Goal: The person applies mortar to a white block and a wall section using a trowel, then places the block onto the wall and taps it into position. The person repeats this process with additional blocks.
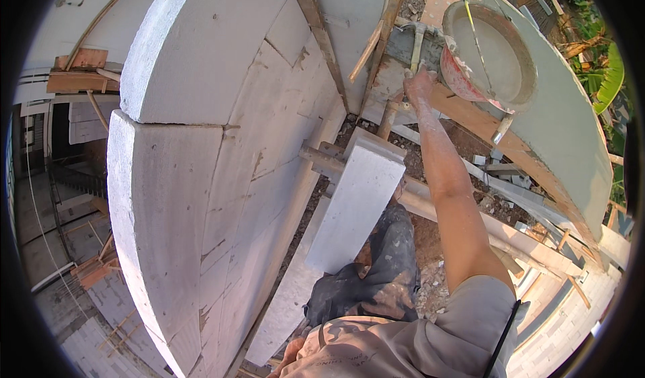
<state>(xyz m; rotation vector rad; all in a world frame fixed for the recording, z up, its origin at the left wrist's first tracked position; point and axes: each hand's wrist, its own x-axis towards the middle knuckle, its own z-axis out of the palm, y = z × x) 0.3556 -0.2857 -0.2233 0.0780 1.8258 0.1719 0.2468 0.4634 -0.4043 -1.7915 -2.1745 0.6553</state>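
Observation:
My right arm stretches forward, and my right hand [420,86] is closed round the lower end of a light-handled hammer [418,45]. The hammer's head points away from me. Just right of that hand stands a red mortar bucket [457,74], crusted with grey and holding pale grey mortar [500,49]; a thin yellowish handle crosses its opening. Low in the picture, a bit of skin beside my shirt seems to be part of my left arm or hand [290,356]; its fingers are hidden. A pale block [359,203] lies in front of my legs.
A tall wall of pale blocks [228,176] rises close on my left. Timber props [319,35] stand ahead, and a wooden pole [430,206] runs across beneath my arm. Rubble [484,206] covers the ground below. A grey plastered panel [571,136] curves along the right.

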